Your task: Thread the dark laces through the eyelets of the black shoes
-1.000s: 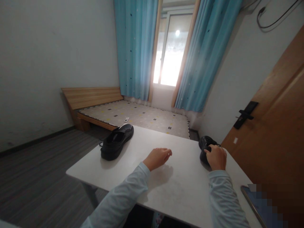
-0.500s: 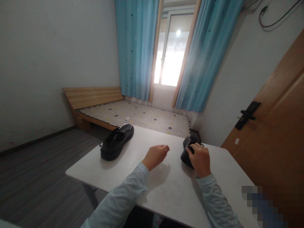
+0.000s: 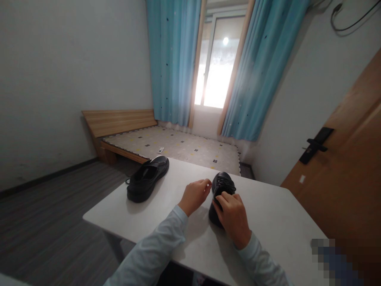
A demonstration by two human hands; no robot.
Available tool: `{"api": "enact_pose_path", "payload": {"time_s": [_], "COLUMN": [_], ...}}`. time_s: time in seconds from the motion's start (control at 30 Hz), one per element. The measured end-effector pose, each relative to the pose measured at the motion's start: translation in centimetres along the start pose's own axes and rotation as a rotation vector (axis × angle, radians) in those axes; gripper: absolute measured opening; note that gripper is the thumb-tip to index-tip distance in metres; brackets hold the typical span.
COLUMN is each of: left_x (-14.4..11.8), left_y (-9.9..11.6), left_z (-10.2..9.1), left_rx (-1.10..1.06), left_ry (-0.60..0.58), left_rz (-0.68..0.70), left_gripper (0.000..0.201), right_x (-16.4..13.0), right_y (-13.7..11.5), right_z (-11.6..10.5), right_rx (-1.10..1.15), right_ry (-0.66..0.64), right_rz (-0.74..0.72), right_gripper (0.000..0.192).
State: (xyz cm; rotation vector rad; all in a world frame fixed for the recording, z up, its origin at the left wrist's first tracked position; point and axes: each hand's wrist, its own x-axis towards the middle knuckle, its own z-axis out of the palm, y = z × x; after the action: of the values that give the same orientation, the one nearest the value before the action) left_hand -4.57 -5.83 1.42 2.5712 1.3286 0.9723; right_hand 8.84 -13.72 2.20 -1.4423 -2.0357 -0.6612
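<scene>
A black lace-up shoe (image 3: 222,188) sits on a white table (image 3: 268,222), near the middle of the tabletop and a little toward the person, its toe pointing away toward the far edge. The right hand (image 3: 233,216) rests over the heel end of this shoe, fingers curled down around its top and gripping it, so the back half of the shoe is hidden under the hand. The left hand (image 3: 195,194) is just beside the shoe on its left, fingers loosely bent and close together, the fingertips at or almost at the shoe's side; it is not possible to tell whether they actually touch it, and the hand holds nothing. Both arms wear pale blue long sleeves (image 3: 160,246) that come in from the bottom of the view. A second black shoe (image 3: 148,177) lies well apart at the table's far left corner, on its sole, untouched. Beyond the table is a low wooden bed (image 3: 178,145) with a patterned cover and a small white object (image 3: 160,150) lying on it. Behind the bed, blue curtains (image 3: 172,59) frame a bright window (image 3: 216,67). A wooden door (image 3: 351,167) with a dark handle (image 3: 315,145) stands at the right, and the floor (image 3: 53,214) is grey.
</scene>
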Motion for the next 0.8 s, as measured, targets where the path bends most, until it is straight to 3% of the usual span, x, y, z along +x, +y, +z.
{"api": "enact_pose_path", "payload": {"time_s": [0.37,0.7,0.8], "left_x": [0.1,0.0,-0.1], "left_y": [0.1,0.0,0.1], "left_z": [0.2,0.6,0.6], "left_rx": [-0.108,-0.211,-0.235], "left_ry": [0.028,0.002,-0.012], "left_rz": [0.020,0.129,0.125], "left_gripper": [0.020,0.044,0.044], "right_x": [0.0,0.4,0.7], "right_y": [-0.1,0.8,1.4], "right_z": [-0.2,-1.0,-1.6], "right_rx": [0.035,0.167,0.228], "right_ry": [-0.085,-0.163,-0.175], "right_rz": [-0.079,-0.192,-0.219], "right_gripper": [0.015,0.002,0.007]}}
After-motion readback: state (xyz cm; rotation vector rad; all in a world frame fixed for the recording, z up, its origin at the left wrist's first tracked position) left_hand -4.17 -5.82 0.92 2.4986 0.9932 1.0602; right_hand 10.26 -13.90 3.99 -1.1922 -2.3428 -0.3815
